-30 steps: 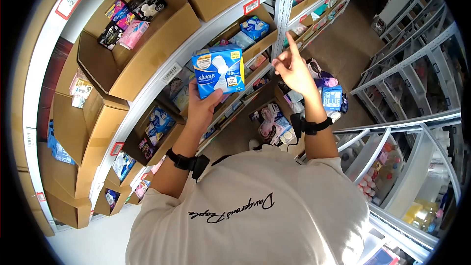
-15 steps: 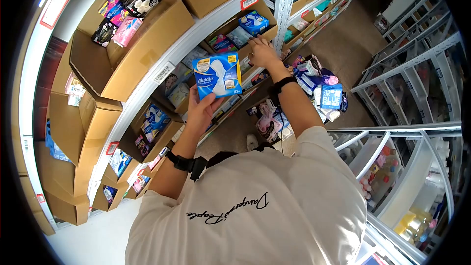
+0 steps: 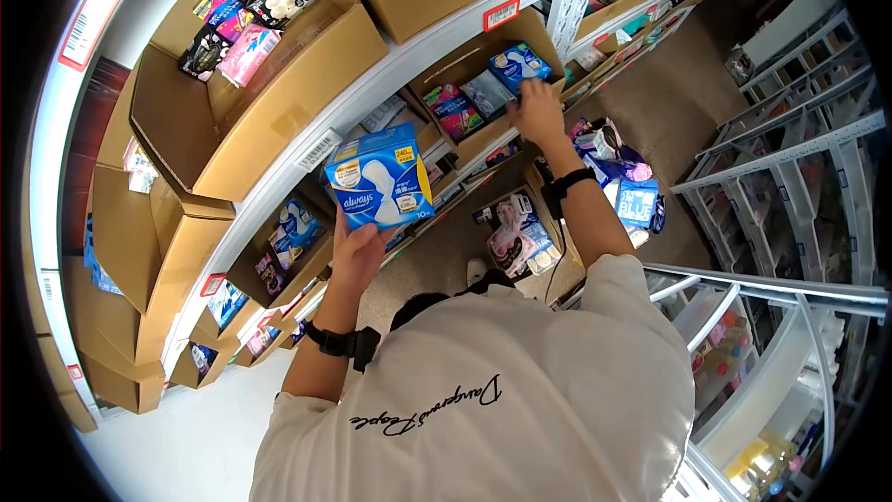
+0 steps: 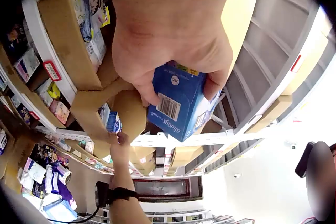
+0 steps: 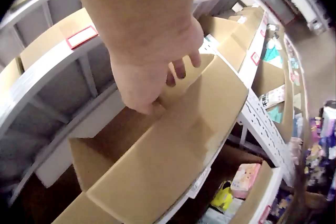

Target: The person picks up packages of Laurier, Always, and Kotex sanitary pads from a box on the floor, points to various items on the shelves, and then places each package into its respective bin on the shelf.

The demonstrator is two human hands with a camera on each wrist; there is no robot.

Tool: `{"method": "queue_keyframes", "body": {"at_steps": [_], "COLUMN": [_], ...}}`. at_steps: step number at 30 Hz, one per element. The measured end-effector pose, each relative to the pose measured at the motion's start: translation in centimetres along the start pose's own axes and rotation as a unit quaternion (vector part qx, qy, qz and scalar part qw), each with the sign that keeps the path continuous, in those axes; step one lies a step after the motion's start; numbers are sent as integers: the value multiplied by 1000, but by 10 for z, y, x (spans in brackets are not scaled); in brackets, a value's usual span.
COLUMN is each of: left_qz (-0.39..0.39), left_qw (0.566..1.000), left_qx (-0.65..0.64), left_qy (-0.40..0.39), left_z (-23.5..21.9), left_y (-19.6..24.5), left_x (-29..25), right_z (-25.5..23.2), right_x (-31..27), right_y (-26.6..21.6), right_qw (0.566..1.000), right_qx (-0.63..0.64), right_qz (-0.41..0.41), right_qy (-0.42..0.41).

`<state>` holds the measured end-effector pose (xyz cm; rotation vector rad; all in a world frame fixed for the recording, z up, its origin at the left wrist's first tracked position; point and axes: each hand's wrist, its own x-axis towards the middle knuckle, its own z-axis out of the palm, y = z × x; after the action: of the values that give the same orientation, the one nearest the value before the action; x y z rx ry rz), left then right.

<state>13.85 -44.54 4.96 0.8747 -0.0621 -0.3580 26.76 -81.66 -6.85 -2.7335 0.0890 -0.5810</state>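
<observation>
My left hand grips a blue Always box of sanitary pads by its lower end, in front of the shelves. The left wrist view shows the fingers and thumb on opposite sides of this pad box, its barcode facing the camera. My right hand reaches to an open cardboard bin on the shelf. Its fingers overlap a second blue pad box in the head view. In the right wrist view, the loosely bent fingers are spread over the bin's rim and inside.
Nearer on the shelving, a cardboard bin holds several packages. Heaps of packages lie low on the right, and another pile lies by a shoe. Racks with white dividers stand to the right.
My right hand goes from pointing upward to the shelf bin, then over its front rim to the second pad box. The held box comes lower and closer, tilting to show its top.
</observation>
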Motion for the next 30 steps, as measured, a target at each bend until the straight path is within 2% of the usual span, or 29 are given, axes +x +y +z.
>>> {"method": "queue_keyframes", "body": {"at_steps": [2, 4, 5, 6, 8, 12, 13, 14, 17, 18, 20, 22, 27, 30], "left_qz": [-3, -10, -10, -13, -15, 5, 9, 12, 25, 26, 46, 97, 213, 201], "left_qw": [1000, 999, 999, 999, 999, 997, 996, 994, 994, 994, 990, 984, 968, 964], "left_qx": [1, 27, 29, 30, 35, 63, 67, 71, 73, 73, 122, 150, 131, 173], "left_qy": [12, 27, 28, 32, 36, 52, 65, 76, 79, 76, 48, 13, -2, -26], "left_z": [-3, -8, -9, -10, -10, -14, -16, -16, -8, -7, -3, 9, 60, 79], "left_y": [1, 1, 2, 3, 7, 14, 15, 17, 25, 27, 29, 25, 5, -9], "left_x": [-1, -2, -2, -2, -4, -10, -12, -12, -13, -11, -6, 8, 57, 74], "right_z": [10, 18, 17, 18, 20, 5, 0, -8, -31, -41, -74, -111, -161, -172], "right_x": [22, 42, 56, 65, 78, 92, 90, 89, 69, 53, 11, -31, -101, -123], "right_y": [14, 19, 23, 21, 13, -1, -6, -11, -24, -32, -56, -93, -158, -178], "right_qw": [1000, 991, 985, 985, 967, 950, 958, 959, 983, 983, 993, 987, 963, 950], "right_qx": [13, -72, -43, -40, -71, -138, -149, -147, -29, -30, 56, 99, 200, 214], "right_qz": [6, 102, 157, 157, 195, 212, 197, 196, 181, 181, 83, 31, -13, -18], "right_qy": [17, 51, -61, -61, -145, -182, -144, -144, -27, -24, 69, 119, 180, 229]}}
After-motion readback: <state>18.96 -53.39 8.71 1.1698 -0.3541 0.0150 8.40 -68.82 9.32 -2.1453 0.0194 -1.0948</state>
